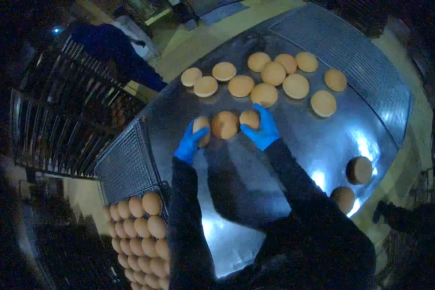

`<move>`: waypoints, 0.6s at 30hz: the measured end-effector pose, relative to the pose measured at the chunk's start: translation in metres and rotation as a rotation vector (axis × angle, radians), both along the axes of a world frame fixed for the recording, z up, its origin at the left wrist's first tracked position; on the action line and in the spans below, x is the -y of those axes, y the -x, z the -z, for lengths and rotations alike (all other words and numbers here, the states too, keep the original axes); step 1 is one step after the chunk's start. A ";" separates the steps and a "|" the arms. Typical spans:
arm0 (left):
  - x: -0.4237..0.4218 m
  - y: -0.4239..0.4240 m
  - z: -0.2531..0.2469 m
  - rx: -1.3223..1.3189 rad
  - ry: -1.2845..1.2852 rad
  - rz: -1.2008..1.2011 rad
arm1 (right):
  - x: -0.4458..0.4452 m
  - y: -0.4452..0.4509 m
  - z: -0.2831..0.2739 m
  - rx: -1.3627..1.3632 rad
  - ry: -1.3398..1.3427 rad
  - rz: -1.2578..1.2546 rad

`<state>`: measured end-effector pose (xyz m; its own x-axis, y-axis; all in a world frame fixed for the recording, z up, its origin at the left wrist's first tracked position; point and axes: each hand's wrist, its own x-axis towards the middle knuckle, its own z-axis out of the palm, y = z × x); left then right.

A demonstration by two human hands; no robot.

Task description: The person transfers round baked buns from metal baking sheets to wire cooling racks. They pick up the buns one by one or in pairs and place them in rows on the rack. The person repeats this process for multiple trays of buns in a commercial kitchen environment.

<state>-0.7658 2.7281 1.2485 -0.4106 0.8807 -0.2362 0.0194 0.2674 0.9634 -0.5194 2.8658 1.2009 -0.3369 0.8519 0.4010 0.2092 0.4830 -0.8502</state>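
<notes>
My left hand [190, 143], in a blue glove, grips a round golden-brown bun [202, 125] tilted on its edge. Another bun [249, 119] is held between the thumb and fingers of my right hand [262, 129], also gloved in blue. Between the two hands sits a third bun [225, 125], browner on top. All of this is over a shiny metal table [239, 174]. Just beyond my hands lies a loose group of similar buns, the nearest one [264, 95] close to my right fingertips. Several of them show a paler side.
A wire rack [348, 61] lies along the table's far right. At lower left, buns in rows [141, 227] fill a rack beside a bare wire tray [130, 163]. Two darker buns [360, 170] sit near the right edge. A person in dark clothes [108, 47] stands by a slatted rack [58, 130].
</notes>
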 end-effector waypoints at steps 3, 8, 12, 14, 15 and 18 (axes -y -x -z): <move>-0.011 0.016 0.008 0.694 0.067 -0.129 | -0.018 0.033 0.002 -0.392 0.899 -0.503; 0.071 -0.031 -0.035 0.767 -0.107 -0.248 | 0.001 -0.009 -0.010 -0.485 1.182 -0.827; 0.236 -0.078 -0.071 0.832 -0.139 -0.400 | 0.097 -0.019 -0.028 -0.334 1.084 -1.122; 0.324 -0.128 -0.085 0.759 -0.415 -0.503 | 0.162 -0.010 -0.043 -0.213 1.044 -1.279; 0.355 -0.151 -0.101 0.792 -0.416 -0.639 | 0.192 -0.009 -0.051 -0.159 1.028 -1.328; 0.472 -0.217 -0.105 0.679 -0.477 -0.997 | 0.287 0.014 -0.080 -0.017 0.865 -1.629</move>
<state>-0.5491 2.2558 1.3531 -0.8565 0.3211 -0.4041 -0.5153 -0.4862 0.7057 -0.5336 2.5785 1.2806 -0.9394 -0.3298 0.0933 0.0286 -0.3466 -0.9376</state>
